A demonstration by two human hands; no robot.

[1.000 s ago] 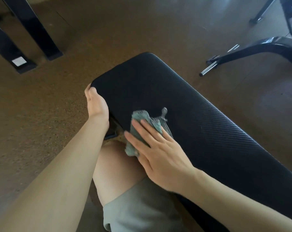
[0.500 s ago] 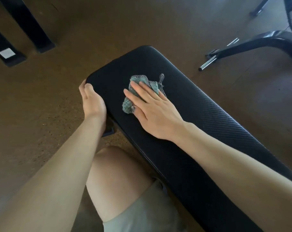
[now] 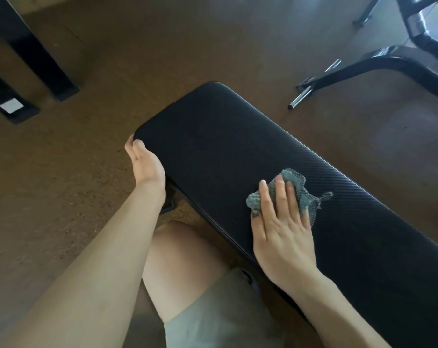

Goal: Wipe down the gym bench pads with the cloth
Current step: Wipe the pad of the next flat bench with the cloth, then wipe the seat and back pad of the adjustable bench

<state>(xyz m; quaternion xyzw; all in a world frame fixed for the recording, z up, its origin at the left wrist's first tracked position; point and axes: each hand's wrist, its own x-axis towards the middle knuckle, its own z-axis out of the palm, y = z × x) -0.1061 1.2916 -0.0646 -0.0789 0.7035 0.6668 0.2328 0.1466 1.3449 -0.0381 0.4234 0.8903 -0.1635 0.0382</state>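
Observation:
A long black bench pad (image 3: 212,136) with a woven texture runs from the centre toward the lower right. My right hand (image 3: 280,222) lies flat on a crumpled grey-green mesh cloth (image 3: 295,187), pressing it onto the pad's top near its middle. My left hand (image 3: 145,164) grips the pad's near left edge close to its rounded end, fingers curled under the rim. My bare knee and light shorts sit below the pad, between my arms.
Brown speckled floor (image 3: 62,197) surrounds the bench. Black frame legs (image 3: 44,61) stand at the upper left, one with a white label. A black machine base with a chrome peg (image 3: 300,99) lies at the upper right.
My right hand has slid the cloth along the pad, first out toward the rounded end and then back toward the middle and far side. My left hand has stayed on the pad's edge.

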